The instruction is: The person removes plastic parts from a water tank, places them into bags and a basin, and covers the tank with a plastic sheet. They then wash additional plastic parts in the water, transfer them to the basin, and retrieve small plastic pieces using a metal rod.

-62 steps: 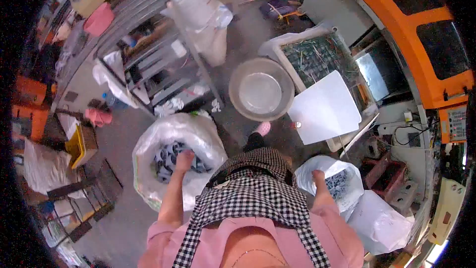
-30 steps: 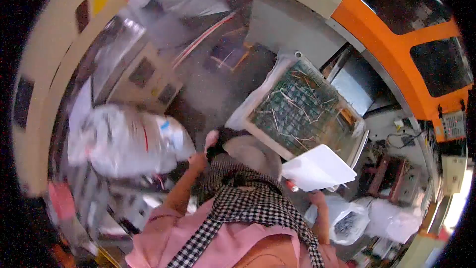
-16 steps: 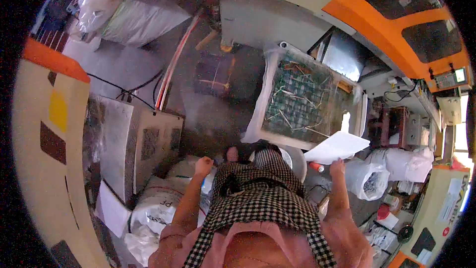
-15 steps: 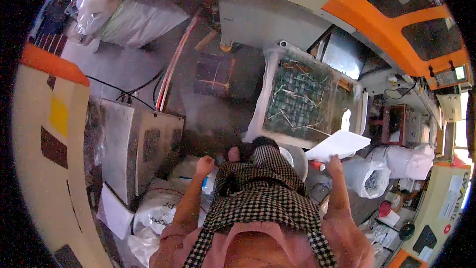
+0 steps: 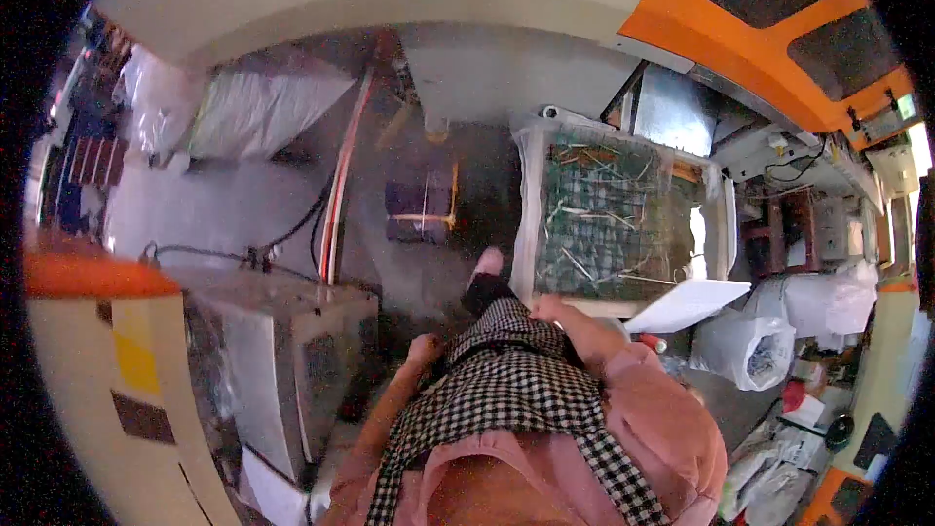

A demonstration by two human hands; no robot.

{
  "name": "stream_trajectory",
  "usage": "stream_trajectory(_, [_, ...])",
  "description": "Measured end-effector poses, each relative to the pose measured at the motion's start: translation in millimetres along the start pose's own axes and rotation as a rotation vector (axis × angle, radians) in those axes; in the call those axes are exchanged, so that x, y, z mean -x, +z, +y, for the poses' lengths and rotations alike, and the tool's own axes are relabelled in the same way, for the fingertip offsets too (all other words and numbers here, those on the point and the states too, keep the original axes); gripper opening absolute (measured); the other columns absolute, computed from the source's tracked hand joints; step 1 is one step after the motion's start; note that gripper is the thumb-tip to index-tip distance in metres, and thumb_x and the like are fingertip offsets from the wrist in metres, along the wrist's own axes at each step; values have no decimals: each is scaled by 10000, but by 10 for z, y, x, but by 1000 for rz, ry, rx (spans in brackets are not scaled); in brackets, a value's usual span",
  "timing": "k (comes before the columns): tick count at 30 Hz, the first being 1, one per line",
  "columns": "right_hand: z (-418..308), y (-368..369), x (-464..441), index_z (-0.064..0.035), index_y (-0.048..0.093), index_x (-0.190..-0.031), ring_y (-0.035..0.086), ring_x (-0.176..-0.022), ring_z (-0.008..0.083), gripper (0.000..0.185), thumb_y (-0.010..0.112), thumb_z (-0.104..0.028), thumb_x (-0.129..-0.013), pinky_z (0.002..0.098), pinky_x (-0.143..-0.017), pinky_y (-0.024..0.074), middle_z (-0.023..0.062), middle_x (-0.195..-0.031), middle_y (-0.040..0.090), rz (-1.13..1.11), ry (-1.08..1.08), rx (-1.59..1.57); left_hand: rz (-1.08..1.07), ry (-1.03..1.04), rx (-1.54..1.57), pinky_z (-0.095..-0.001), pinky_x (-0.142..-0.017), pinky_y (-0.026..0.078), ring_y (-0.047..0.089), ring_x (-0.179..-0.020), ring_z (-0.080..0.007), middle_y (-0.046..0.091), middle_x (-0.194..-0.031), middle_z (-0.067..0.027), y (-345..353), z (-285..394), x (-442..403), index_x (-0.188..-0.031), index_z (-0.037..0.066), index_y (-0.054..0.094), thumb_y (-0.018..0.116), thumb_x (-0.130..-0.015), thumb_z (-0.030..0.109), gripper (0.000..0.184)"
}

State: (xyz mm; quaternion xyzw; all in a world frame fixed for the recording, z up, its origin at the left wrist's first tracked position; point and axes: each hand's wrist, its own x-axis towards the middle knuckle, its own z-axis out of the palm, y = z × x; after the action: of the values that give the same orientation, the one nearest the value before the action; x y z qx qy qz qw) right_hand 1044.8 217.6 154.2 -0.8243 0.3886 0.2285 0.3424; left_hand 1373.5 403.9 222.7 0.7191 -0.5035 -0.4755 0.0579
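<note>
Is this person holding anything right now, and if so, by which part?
No held thing shows. The left hand looks empty; the right hand is at the near edge of the tub, and whether it touches or grips there cannot be told.

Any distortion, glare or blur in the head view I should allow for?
Head view: strong fisheye bends the cream machine panel, corners black; head view: glare bleaches the far right edge; head view: grain and softness hide finger detail on the left hand.
</note>
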Motion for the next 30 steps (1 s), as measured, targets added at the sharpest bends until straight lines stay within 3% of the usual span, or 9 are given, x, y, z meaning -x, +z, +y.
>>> stream_trajectory(5, [8,-979,-161,-14,571,-630,500,-562,330,213,592,-223,-667,424,-558,396,179,-573,493,195,-180,-370,-77,61,-248,-414,-690,469,575,-796,-344,602,-878,-162,-985,431,-795,-889,50,620,542,-750,285,284])
stream_trajectory(9, [185,-1399,36,25,522,-638,475,-531,297,224,556,-193,-676,401,-536,377,159,-564,482,-147,-22,-343,-220,-141,-507,-407,-806,439,541,-946,-321,574,-1021,-161,-1256,925,-1605,-1008,58,583,536,-753,419,445])
stream_trajectory(12, [480,-1247,236,20,507,-682,486,-557,227,244,520,-220,-723,386,-548,371,143,-596,510,137,-783,-896,-179,-119,-603,-414,-822,430,530,-973,-321,564,-1046,-162,-1215,1171,-2005,-1026,36,563,537,-761,447,489])
stream_trajectory(14, [165,-2012,851,24,508,-719,486,-600,178,267,502,-243,-743,370,-574,374,127,-619,522,-106,-367,-839,-322,-46,-639,-422,-807,435,537,-960,-320,568,-1033,-162,-1428,1818,-2255,-1012,22,561,553,-762,436,484])
stream_trajectory(22, [-227,-1402,756,4,596,-860,505,-705,125,286,564,-247,-726,301,-647,410,67,-741,589,198,6,-1350,-746,375,-1163,-413,-694,458,562,-836,-320,590,-879,-187,-1654,2836,-3457,-839,-38,573,512,-735,100,184])
stream_trajectory(24, [-283,-1367,621,0,590,-838,499,-692,121,256,576,-222,-710,302,-642,407,52,-712,578,261,135,-1350,-1343,817,-1332,-401,-726,448,561,-866,-319,594,-874,-193,-1809,3298,-3755,-883,-49,566,508,-725,75,209])
stream_trajectory(25, [-348,-1344,535,-3,587,-835,502,-687,128,245,577,-213,-709,305,-642,407,51,-696,570,323,194,-1362,-1357,485,-1089,-373,-767,434,552,-916,-314,582,-914,-208,-1965,3624,-3748,-944,-31,559,502,-720,67,251])
stream_trajectory(28, [-536,-1483,190,-8,577,-808,514,-695,174,207,572,-197,-723,317,-651,411,70,-701,559,673,269,-1448,-1345,430,-1036,-358,-803,410,533,-973,-312,565,-950,-226,-2322,4709,-3533,-981,-22,544,491,-740,73,265])
stream_trajectory(30, [-708,-1753,-98,-7,565,-800,519,-727,211,194,558,-191,-738,324,-661,411,98,-745,557,627,434,-1593,-1415,734,-900,-373,-779,404,530,-932,-338,556,-920,-225,-2292,4334,-4026,-969,-33,505,490,-783,119,241])
